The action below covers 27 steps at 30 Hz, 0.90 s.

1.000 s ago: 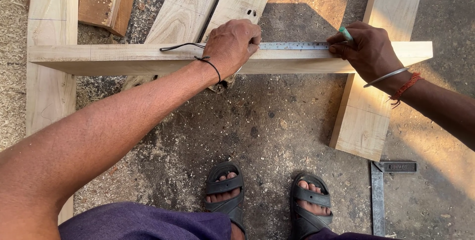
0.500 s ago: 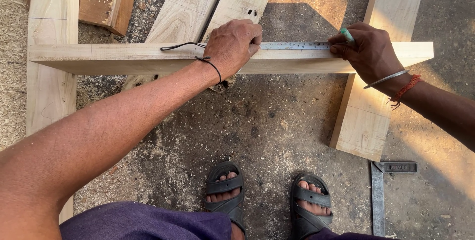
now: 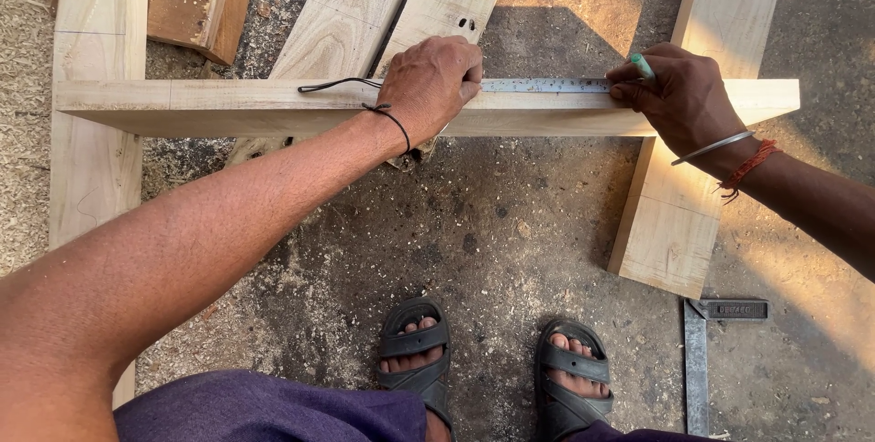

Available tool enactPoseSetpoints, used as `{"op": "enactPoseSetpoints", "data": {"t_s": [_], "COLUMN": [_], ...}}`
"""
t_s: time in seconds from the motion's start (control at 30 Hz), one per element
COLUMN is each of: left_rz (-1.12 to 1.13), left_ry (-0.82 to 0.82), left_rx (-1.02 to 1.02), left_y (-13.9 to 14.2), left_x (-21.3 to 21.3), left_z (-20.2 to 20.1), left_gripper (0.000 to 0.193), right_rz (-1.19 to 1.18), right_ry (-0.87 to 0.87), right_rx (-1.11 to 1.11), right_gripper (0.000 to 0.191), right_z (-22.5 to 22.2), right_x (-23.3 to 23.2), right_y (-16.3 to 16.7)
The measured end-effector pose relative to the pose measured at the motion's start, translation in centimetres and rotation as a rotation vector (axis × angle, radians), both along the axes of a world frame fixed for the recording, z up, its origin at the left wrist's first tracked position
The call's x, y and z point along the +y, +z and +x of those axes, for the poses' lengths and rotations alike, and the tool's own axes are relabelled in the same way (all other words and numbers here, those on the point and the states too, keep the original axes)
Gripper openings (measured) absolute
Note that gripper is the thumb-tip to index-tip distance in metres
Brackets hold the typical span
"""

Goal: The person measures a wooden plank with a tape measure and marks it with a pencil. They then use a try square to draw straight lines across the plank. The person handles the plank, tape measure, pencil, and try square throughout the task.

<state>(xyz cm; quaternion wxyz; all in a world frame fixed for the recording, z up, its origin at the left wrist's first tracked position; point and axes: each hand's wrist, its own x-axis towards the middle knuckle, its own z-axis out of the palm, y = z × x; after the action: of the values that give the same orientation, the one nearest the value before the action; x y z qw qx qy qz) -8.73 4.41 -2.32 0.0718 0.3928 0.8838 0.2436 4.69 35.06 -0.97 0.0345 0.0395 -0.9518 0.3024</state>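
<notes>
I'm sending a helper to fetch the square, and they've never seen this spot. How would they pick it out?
Start at the sandalled feet at the bottom. Just right of them, on the bare ground below the end of the upright plank, lies the square. It is the only L-shaped grey metal tool, unlike the straight ruler up on the cross plank.
</notes>
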Motion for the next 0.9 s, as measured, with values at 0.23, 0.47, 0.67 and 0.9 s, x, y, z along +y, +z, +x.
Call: {"op": "enactPoseSetpoints", "data": {"t_s": [0.23,0.47,0.67,0.9], "left_rz": [0.010,0.012,0.043,0.041], "left_ry": [0.005,0.005,-0.002,-0.002], "left_rx": [0.004,-0.012,0.015,0.010], "left_y": [-0.1,-0.4,-0.6,-0.7], "left_x": [0.1,0.2,0.3,0.4], "left_z": [0.0,-0.2,-0.2,-0.2], "left_gripper": [0.018,0.019,0.020,0.020], "right_rz": [0.036,0.057,-0.015,-0.434], "right_ry": [-0.008,-0.012,-0.073,-0.163], "right_rx": [-0.001,-0.006,-0.032,0.003], "right_gripper": [0.016,0.016,0.019,0.068], "right_z": [0.0,0.0,0.2,0.0], "right_x": [0.2,0.4,0.0,-1.9], "right_y": [-0.2,-0.4,0.6,2.5]}}
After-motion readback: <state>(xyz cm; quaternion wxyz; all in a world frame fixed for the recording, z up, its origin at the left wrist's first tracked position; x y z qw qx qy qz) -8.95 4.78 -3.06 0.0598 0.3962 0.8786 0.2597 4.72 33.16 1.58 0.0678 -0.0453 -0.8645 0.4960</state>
